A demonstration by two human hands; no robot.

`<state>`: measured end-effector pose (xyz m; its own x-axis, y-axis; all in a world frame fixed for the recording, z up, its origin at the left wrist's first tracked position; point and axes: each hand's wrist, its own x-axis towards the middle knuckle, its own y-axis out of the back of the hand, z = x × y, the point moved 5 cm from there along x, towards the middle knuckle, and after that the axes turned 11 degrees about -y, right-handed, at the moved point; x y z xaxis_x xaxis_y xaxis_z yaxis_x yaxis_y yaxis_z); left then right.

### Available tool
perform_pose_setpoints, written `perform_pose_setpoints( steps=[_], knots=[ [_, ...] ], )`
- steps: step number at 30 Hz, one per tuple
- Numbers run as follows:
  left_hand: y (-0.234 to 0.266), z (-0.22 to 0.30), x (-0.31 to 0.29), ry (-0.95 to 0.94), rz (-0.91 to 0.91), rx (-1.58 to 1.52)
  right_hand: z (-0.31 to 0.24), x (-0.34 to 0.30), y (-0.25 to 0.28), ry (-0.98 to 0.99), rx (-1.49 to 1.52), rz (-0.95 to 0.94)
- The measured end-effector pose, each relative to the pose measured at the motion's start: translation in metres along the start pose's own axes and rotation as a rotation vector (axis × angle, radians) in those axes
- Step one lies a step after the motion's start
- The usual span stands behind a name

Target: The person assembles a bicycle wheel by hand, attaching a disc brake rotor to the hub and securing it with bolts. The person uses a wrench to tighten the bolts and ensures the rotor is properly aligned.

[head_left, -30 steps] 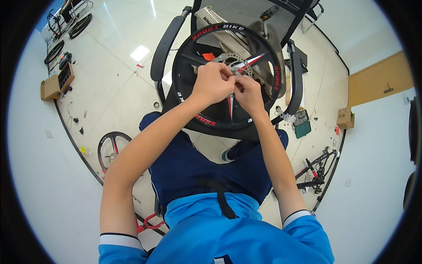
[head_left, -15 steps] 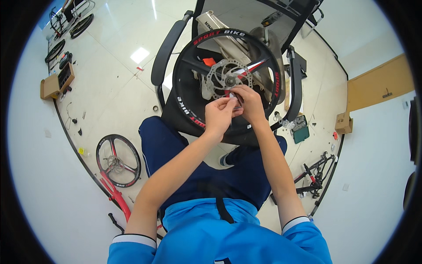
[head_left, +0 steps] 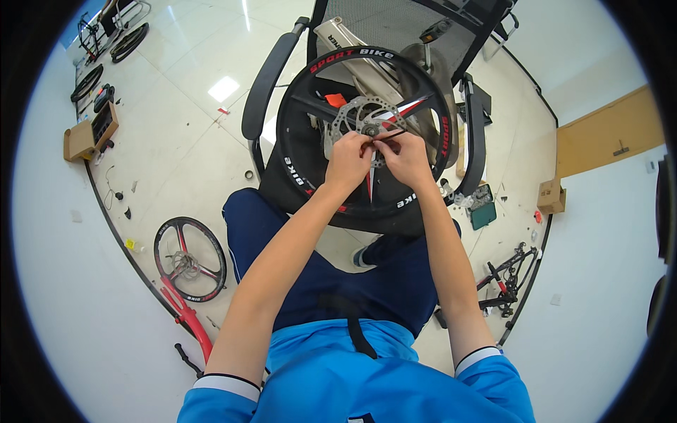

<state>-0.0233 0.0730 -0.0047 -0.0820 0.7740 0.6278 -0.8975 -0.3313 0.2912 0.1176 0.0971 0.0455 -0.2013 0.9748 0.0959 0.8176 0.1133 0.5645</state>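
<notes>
A black three-spoke bicycle wheel (head_left: 288, 125) with red and white markings lies flat on the seat of a black office chair. A silver disc brake rotor (head_left: 343, 121) is at its hub (head_left: 369, 130). My left hand (head_left: 345, 166) is closed in a pinch at the rotor's near side, just below the hub; what its fingertips hold is hidden. Against it, my right hand (head_left: 409, 162) is closed with its fingertips touching the left ones. A thin black rod (head_left: 396, 133), perhaps a hex key, sticks out over the right hand's fingers.
The chair's armrests (head_left: 271, 84) flank the wheel. Behind it lean a pale frame part (head_left: 345, 39) and a pedal (head_left: 435, 29). Another wheel (head_left: 220, 247) and a red fork (head_left: 185, 310) are at left. A black frame (head_left: 504, 282) and a green case (head_left: 483, 216) lie at right.
Both hands have moved slightly away from me, closer to the hub. The small item between them is now hidden, and a thin black rod shows at the right hand.
</notes>
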Motion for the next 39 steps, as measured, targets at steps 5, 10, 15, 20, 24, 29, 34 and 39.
perform_pose_setpoints(
  steps=[5,10,15,20,24,29,34,39],
  knots=[
    [0.000,0.000,-0.006,0.038,0.078,-0.072,0.002,-0.014,0.023,-0.087,-0.075,-0.008],
    [-0.004,0.007,-0.011,0.037,0.135,-0.056,0.022,-0.024,0.032,-0.153,-0.286,-0.308],
    [-0.009,0.004,-0.016,-0.033,0.185,0.007,0.017,-0.029,0.032,-0.207,-0.358,-0.392],
    [-0.013,0.002,-0.020,-0.080,0.201,0.095,0.013,-0.034,0.029,-0.233,-0.378,-0.485],
    [-0.010,0.002,-0.017,-0.115,0.189,0.066,0.011,-0.034,0.027,-0.246,-0.362,-0.547],
    [-0.003,-0.002,-0.015,-0.064,0.101,-0.093,0.008,-0.033,0.031,-0.189,-0.406,-0.527],
    [0.002,-0.002,-0.008,-0.003,0.019,-0.100,0.012,-0.028,0.035,-0.097,-0.499,-0.467],
    [0.002,0.002,-0.008,0.000,0.064,-0.104,0.007,-0.025,0.046,-0.073,-0.623,-0.395]
  ],
)
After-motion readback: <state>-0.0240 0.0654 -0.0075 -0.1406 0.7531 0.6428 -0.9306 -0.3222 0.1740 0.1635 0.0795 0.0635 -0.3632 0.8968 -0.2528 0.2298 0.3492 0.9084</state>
